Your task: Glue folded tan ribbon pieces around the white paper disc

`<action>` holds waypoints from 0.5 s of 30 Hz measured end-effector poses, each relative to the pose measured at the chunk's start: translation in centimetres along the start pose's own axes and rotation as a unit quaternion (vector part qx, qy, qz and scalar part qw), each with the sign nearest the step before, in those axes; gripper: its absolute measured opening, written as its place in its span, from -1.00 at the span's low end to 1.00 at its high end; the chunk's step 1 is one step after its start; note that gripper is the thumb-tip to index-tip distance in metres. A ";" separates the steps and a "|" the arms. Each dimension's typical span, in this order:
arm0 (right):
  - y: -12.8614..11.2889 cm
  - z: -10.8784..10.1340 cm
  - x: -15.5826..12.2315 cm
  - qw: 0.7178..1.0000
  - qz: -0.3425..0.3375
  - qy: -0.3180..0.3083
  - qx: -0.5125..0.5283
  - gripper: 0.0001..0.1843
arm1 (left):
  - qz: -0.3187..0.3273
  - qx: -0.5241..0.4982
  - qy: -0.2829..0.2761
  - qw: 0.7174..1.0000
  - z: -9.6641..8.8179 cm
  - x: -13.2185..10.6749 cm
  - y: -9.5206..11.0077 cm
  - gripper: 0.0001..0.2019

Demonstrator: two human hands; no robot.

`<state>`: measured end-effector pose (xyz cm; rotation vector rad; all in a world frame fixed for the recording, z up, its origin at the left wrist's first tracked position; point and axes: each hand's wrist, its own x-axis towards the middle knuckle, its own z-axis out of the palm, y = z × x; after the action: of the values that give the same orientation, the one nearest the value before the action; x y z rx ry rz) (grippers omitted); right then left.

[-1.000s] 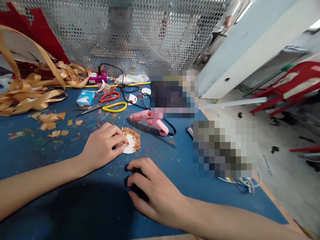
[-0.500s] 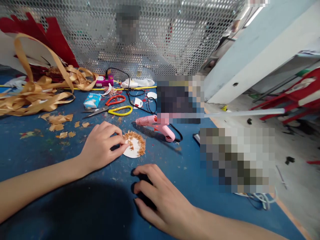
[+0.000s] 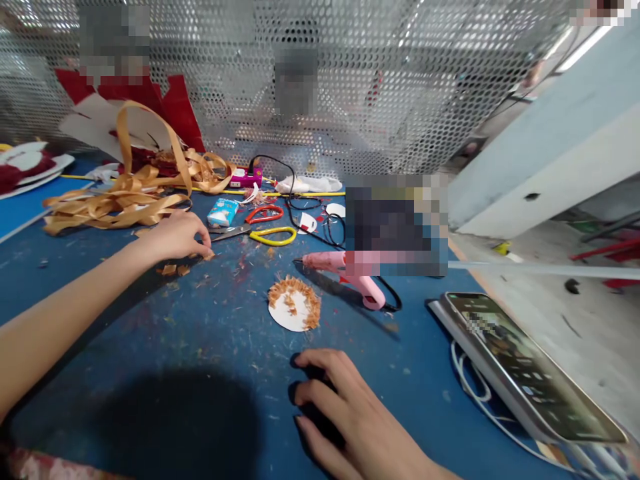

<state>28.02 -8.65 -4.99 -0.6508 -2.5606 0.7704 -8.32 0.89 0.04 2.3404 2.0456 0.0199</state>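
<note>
My left hand (image 3: pixel 181 237) reaches over the tan ribbon scraps (image 3: pixel 175 270), its fingers bent in a pinch on a small ribbon piece (image 3: pixel 210 255) at the fingertips. A white paper disc (image 3: pixel 289 323) lies flat in front of me, with crinkled tan ribbon pieces (image 3: pixel 311 308) around its top and right edge and a few in its middle. Below it my right hand (image 3: pixel 345 407) rests on the blue table, fingers spread and curled, holding nothing. The pink glue gun (image 3: pixel 325 261) lies right of the disc, nozzle pointing left.
Scissors (image 3: pixel 274 236) with red and yellow handles lie beyond the disc, beside a small blue box (image 3: pixel 223 212). Long tan ribbon (image 3: pixel 120 203) is heaped at the left. A phone (image 3: pixel 520 360) stands tilted at the right edge. A perforated metal panel (image 3: pixel 340 87) closes the back.
My left hand has left the disc and moved away to the left, to the scraps. My right hand stays on the table. The view has turned left, and the phone now shows clearly.
</note>
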 end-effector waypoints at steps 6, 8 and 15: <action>0.1 -0.1 0.1 1.000 0.001 0.001 -0.004 -0.85 | 0.003 0.010 -0.020 1.000 0.1 -0.1 0.1 -0.82; 0.1 -0.1 0.1 1.000 0.001 0.001 -0.004 -0.85 | 0.007 0.012 -0.026 1.000 0.2 -0.2 0.1 -0.83; 0.1 0.1 0.1 1.000 0.000 0.000 -0.002 -0.86 | 0.034 0.013 -0.040 0.999 1.3 0.1 -0.2 -0.79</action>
<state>27.86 -8.58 -5.08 -0.6514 -2.5632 0.7646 -8.50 1.04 -1.26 2.3831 1.9414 -0.0987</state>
